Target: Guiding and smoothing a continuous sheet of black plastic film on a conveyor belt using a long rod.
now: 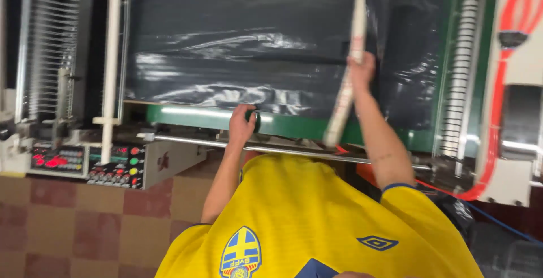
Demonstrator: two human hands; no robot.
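Observation:
My left hand [242, 124] rests on a small dark green round knob [255, 121] at the green front edge [186, 114] of a machine. My right hand [362, 67] is closed around a long whitish tube [346, 94], which slants from the top of the view down to the green edge. Under both hands lies a wide sheet of dark, shiny plastic film [226, 46] stretched over the machine bed. My yellow shirt [305, 210] fills the lower middle of the view.
A control panel [116, 166] with coloured buttons and a red display [56, 159] sits at the left. A metal rail [294, 151] runs along the machine front. A white post [111, 69] stands left, red hoses [498, 108] right. Brown and red floor tiles [62, 221] are lower left.

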